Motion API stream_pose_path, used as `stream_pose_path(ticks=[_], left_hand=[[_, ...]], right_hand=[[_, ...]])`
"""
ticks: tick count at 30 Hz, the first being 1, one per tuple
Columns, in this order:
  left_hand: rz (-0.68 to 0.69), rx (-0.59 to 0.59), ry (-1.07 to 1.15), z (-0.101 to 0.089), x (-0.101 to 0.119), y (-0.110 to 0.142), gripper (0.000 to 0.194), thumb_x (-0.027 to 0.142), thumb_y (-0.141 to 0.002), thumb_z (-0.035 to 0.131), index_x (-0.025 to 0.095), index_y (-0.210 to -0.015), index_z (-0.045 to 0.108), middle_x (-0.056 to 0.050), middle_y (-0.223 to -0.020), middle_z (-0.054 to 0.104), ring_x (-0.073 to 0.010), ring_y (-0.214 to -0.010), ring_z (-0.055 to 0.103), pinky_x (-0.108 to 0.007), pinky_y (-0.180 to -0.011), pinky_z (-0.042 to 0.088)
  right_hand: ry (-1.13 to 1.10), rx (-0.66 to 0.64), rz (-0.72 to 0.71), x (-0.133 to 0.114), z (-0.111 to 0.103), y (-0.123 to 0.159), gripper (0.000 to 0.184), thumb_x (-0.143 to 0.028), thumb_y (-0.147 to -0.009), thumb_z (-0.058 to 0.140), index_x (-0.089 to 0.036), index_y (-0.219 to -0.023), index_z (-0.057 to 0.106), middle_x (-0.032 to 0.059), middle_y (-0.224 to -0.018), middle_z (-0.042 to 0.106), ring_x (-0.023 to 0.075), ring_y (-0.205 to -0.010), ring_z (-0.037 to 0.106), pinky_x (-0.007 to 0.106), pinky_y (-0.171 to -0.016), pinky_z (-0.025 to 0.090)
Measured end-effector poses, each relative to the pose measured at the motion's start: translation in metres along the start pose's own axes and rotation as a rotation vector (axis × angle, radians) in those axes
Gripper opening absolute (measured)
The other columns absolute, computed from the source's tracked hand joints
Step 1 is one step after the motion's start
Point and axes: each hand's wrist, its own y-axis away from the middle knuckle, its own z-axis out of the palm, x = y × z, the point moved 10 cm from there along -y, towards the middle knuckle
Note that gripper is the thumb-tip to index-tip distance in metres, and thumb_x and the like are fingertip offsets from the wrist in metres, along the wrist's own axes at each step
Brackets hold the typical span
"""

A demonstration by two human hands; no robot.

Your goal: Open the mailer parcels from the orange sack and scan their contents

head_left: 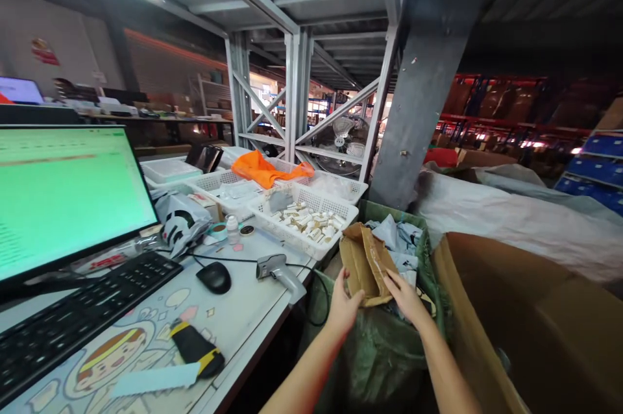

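Between my hands is a small brown cardboard box (pixel 359 261), tilted, with its flaps apart. My left hand (pixel 343 302) grips its near left edge, thumb toward the inside. On the right side, my right hand (pixel 405 297) holds the flap with its fingers along the cardboard. The box is over a green sack (pixel 374 362), whose mouth holds several grey plastic mailer bags (pixel 396 235). What lies inside the box, if anything, I cannot make out.
On the desk at left are a monitor (pixel 73 187), keyboard (pixel 92 304), mouse (pixel 214 278), barcode scanner (pixel 280 273) and black-yellow cutter (pixel 197 346). White baskets (pixel 335 242) stand behind. A large carton (pixel 535 310) is at right, a grey pillar (pixel 418 96) beyond the sack.
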Motion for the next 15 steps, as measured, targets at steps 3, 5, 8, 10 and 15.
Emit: stream_pose_path(ticks=[3, 5, 8, 10, 15], left_hand=[[-0.104, 0.083, -0.013, -0.011, -0.021, -0.001, 0.100, 0.025, -0.071, 0.077, 0.021, -0.157, 0.026, -0.018, -0.157, 0.040, -0.0224, -0.099, 0.071, -0.030, -0.076, 0.058], [-0.194, 0.005, -0.016, -0.001, -0.021, -0.003, 0.070, 0.021, -0.073, 0.073, 0.013, -0.139, 0.054, -0.016, -0.133, 0.065, -0.0229, -0.093, 0.072, -0.029, -0.073, 0.057], [-0.246, -0.128, 0.009, 0.021, -0.003, -0.008, 0.025, 0.017, -0.072, 0.070, 0.011, -0.095, 0.074, -0.009, -0.084, 0.077, -0.0226, -0.078, 0.071, -0.028, -0.068, 0.055], [-0.261, -0.164, 0.019, 0.033, 0.015, -0.010, 0.014, 0.018, -0.072, 0.066, 0.013, -0.083, 0.073, -0.005, -0.069, 0.073, -0.0194, -0.066, 0.068, -0.025, -0.059, 0.051], [-0.264, -0.294, 0.033, 0.059, 0.083, -0.002, 0.017, 0.021, -0.069, 0.064, 0.014, -0.083, 0.070, -0.002, -0.065, 0.068, -0.0146, -0.056, 0.061, -0.022, -0.051, 0.043]], right_hand=[[0.011, 0.012, 0.011, 0.021, 0.007, 0.034, 0.061, -0.062, -0.092, 0.050, -0.019, -0.133, 0.064, 0.0140, -0.137, 0.063, 0.0328, -0.130, 0.057, 0.055, -0.111, 0.046], [0.030, 0.052, -0.072, 0.022, 0.006, 0.053, 0.056, -0.054, -0.097, 0.046, -0.024, -0.143, 0.055, 0.0125, -0.144, 0.058, 0.0341, -0.136, 0.050, 0.060, -0.114, 0.041], [0.086, 0.182, -0.203, 0.012, -0.004, 0.072, 0.059, -0.047, -0.099, 0.043, -0.033, -0.155, 0.035, 0.0102, -0.154, 0.046, 0.0380, -0.142, 0.042, 0.065, -0.112, 0.041], [0.186, 0.291, -0.271, -0.004, -0.015, 0.073, 0.076, -0.051, -0.095, 0.051, -0.033, -0.161, 0.016, 0.0124, -0.163, 0.030, 0.0437, -0.145, 0.033, 0.071, -0.111, 0.039], [0.576, 0.417, -0.478, -0.079, -0.044, 0.042, 0.104, -0.041, -0.085, 0.074, -0.036, -0.161, 0.003, 0.0168, -0.168, -0.002, 0.0510, -0.149, 0.016, 0.084, -0.105, 0.027]])
